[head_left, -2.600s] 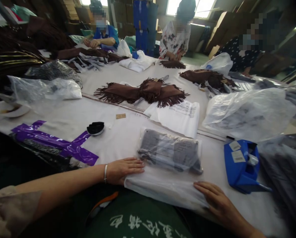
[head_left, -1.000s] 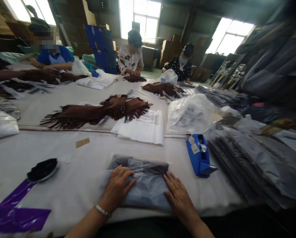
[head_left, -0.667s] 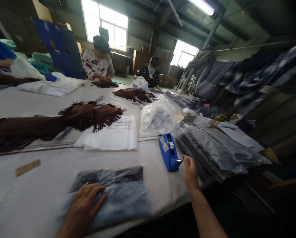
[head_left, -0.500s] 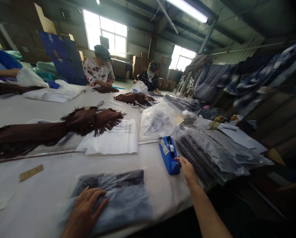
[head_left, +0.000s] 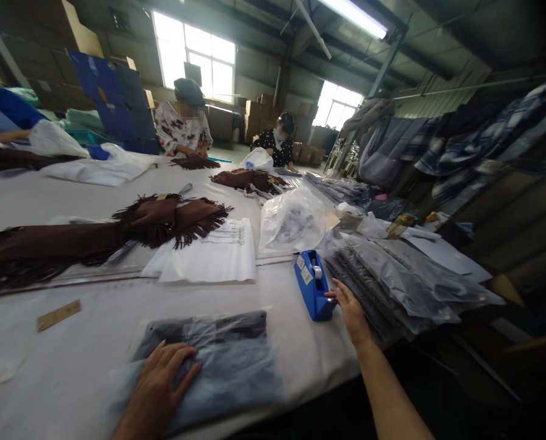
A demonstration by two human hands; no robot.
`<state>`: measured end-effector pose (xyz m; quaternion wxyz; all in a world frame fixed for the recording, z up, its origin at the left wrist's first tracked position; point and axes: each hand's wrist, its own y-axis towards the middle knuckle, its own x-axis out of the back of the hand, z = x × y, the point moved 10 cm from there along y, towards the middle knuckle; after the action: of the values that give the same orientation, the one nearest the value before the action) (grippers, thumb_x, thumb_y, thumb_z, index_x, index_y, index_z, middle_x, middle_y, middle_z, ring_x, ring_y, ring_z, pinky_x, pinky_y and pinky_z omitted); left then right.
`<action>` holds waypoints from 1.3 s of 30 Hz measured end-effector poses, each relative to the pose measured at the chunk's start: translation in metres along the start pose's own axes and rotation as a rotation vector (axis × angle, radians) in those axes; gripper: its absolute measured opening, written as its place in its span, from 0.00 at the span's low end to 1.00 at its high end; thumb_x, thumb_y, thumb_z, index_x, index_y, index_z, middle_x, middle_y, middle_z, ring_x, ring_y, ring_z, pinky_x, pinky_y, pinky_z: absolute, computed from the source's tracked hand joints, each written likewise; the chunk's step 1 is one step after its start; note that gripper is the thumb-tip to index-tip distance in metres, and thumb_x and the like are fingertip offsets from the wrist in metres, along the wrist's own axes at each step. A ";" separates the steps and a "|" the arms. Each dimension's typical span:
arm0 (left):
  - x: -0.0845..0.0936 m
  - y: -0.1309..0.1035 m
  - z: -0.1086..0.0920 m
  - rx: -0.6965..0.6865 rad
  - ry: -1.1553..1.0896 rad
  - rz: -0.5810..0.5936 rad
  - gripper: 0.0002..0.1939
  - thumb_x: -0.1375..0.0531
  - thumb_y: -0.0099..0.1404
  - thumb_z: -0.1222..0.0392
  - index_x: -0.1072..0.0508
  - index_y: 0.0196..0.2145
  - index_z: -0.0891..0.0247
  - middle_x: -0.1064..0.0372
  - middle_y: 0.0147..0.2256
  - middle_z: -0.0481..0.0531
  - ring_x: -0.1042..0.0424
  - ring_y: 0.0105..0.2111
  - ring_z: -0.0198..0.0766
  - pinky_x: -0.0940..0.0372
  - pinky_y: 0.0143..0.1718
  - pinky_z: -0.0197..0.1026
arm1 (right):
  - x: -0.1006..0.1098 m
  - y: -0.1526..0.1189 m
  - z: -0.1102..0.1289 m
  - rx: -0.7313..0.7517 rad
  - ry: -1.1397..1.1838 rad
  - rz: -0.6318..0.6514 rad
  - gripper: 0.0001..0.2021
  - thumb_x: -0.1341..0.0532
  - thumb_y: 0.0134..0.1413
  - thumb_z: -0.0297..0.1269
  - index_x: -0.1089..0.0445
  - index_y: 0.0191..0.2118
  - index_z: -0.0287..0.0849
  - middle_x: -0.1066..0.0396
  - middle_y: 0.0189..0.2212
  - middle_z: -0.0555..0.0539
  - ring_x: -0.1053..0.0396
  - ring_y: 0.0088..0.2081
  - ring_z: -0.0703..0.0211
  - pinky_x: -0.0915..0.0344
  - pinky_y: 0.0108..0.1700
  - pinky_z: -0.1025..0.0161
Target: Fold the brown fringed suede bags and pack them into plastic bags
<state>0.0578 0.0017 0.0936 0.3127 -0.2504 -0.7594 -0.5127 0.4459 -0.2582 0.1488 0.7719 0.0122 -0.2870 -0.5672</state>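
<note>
My left hand [head_left: 165, 379] lies flat, fingers a little apart, on a clear plastic bag [head_left: 236, 360] with dark, folded fabric inside, at the table's near edge. To the right stands a blue tape dispenser [head_left: 310, 290] with a roll of tape in it. At its near end my right hand [head_left: 350, 310] has its fingers spread, the fingertips at the cutting edge. Whether a bit of tape sticks to a finger is too small to tell. Brown fringed scarves [head_left: 154, 229] lie farther back on the left, partly over a white printed plastic bag [head_left: 213, 256].
Bagged dark garments [head_left: 392, 275] are piled right of the dispenser. A stuffed clear bag [head_left: 294, 220] sits behind it. A tan tag [head_left: 58, 315] lies at the left of the white table [head_left: 94, 354]. People work at the far side and far left; fabrics [head_left: 401, 146] hang at right.
My right hand has shifted slightly right, and its fingers have spread from a closer pinch at the dispenser. My left hand stays on the bag.
</note>
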 end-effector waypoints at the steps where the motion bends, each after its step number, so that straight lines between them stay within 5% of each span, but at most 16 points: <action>1: 0.000 0.000 0.000 0.001 0.000 -0.005 0.13 0.43 0.64 0.49 0.31 0.43 0.58 0.30 0.40 0.52 0.30 0.42 0.46 0.43 0.54 0.56 | -0.002 -0.003 0.005 0.012 0.010 0.004 0.26 0.47 0.57 0.50 0.38 0.56 0.40 0.25 0.34 0.45 0.31 0.45 0.53 0.38 0.51 0.54; 4: -0.001 0.000 0.001 0.025 -0.010 0.009 0.11 0.43 0.64 0.51 0.31 0.42 0.57 0.30 0.40 0.51 0.31 0.42 0.45 0.45 0.56 0.56 | 0.004 -0.027 0.005 0.023 0.016 -0.092 0.29 0.43 0.55 0.48 0.44 0.60 0.41 0.26 0.35 0.47 0.33 0.49 0.53 0.42 0.54 0.53; 10: 0.000 0.001 -0.001 0.145 -0.093 0.102 0.08 0.44 0.65 0.56 0.32 0.42 0.58 0.31 0.41 0.51 0.33 0.45 0.42 0.52 0.60 0.59 | 0.030 -0.058 -0.039 -0.095 -0.193 -0.212 0.33 0.40 0.50 0.51 0.42 0.60 0.40 0.26 0.32 0.45 0.31 0.42 0.48 0.41 0.51 0.49; 13: -0.001 0.000 -0.001 0.205 -0.133 0.144 0.07 0.43 0.65 0.59 0.32 0.42 0.59 0.32 0.41 0.50 0.34 0.46 0.41 0.54 0.61 0.58 | 0.029 -0.059 -0.028 -0.065 -0.249 -0.216 0.33 0.41 0.51 0.50 0.45 0.61 0.43 0.26 0.35 0.46 0.32 0.45 0.46 0.44 0.54 0.46; 15: -0.001 -0.001 -0.002 0.223 -0.154 0.161 0.07 0.43 0.65 0.60 0.32 0.41 0.59 0.33 0.41 0.50 0.35 0.46 0.41 0.54 0.61 0.57 | -0.007 -0.061 0.000 0.025 -0.194 0.004 0.31 0.41 0.53 0.48 0.45 0.61 0.45 0.27 0.39 0.46 0.33 0.48 0.48 0.46 0.58 0.46; 18: 0.001 -0.001 -0.002 0.236 -0.162 0.156 0.07 0.42 0.64 0.60 0.32 0.41 0.59 0.33 0.41 0.50 0.35 0.47 0.40 0.54 0.62 0.56 | -0.107 -0.095 0.070 0.226 -0.124 0.585 0.28 0.42 0.55 0.45 0.46 0.61 0.47 0.30 0.43 0.47 0.34 0.50 0.53 0.47 0.59 0.50; 20: 0.003 -0.001 -0.002 0.238 -0.156 0.145 0.07 0.42 0.64 0.60 0.32 0.41 0.60 0.33 0.41 0.50 0.35 0.46 0.41 0.55 0.62 0.57 | -0.167 -0.129 0.118 0.391 -0.097 0.901 0.31 0.46 0.59 0.41 0.57 0.65 0.48 0.31 0.37 0.50 0.34 0.45 0.56 0.43 0.57 0.52; 24: 0.004 -0.001 -0.004 0.233 -0.141 0.147 0.07 0.43 0.65 0.59 0.32 0.41 0.60 0.33 0.41 0.51 0.35 0.46 0.42 0.56 0.62 0.58 | -0.241 -0.169 0.169 0.705 -0.308 1.157 0.35 0.41 0.54 0.32 0.55 0.65 0.52 0.30 0.32 0.51 0.35 0.40 0.54 0.41 0.52 0.52; 28: 0.004 -0.001 -0.003 0.236 -0.131 0.158 0.07 0.43 0.65 0.58 0.32 0.41 0.60 0.33 0.41 0.51 0.35 0.45 0.42 0.57 0.62 0.59 | -0.263 -0.163 0.164 0.763 -0.542 1.084 0.40 0.36 0.50 0.31 0.57 0.65 0.52 0.29 0.30 0.49 0.34 0.37 0.51 0.39 0.47 0.54; 32: 0.004 -0.002 -0.002 0.243 -0.128 0.153 0.07 0.43 0.65 0.59 0.32 0.41 0.60 0.33 0.41 0.51 0.36 0.46 0.42 0.57 0.62 0.58 | -0.249 -0.128 0.149 0.682 -0.730 0.816 0.41 0.35 0.50 0.40 0.56 0.65 0.47 0.29 0.30 0.46 0.34 0.36 0.49 0.37 0.44 0.52; 35: 0.003 -0.002 -0.004 0.246 -0.137 0.154 0.08 0.43 0.65 0.58 0.32 0.41 0.60 0.33 0.41 0.51 0.36 0.46 0.42 0.57 0.63 0.57 | -0.238 -0.117 0.144 0.682 -0.650 0.694 0.40 0.36 0.51 0.41 0.57 0.65 0.47 0.29 0.41 0.43 0.35 0.47 0.47 0.40 0.51 0.49; 39: 0.010 -0.003 0.000 0.259 -0.140 0.130 0.09 0.42 0.64 0.58 0.31 0.43 0.59 0.33 0.42 0.51 0.36 0.47 0.42 0.57 0.63 0.57 | -0.242 -0.130 0.130 0.727 -0.500 0.801 0.34 0.39 0.52 0.45 0.51 0.63 0.48 0.42 0.60 0.44 0.56 0.64 0.46 0.49 0.61 0.46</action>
<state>0.0490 0.0008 0.0990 0.3213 -0.2915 -0.8213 -0.3705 0.2272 -0.0508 0.1082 0.7810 0.0324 -0.6182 -0.0827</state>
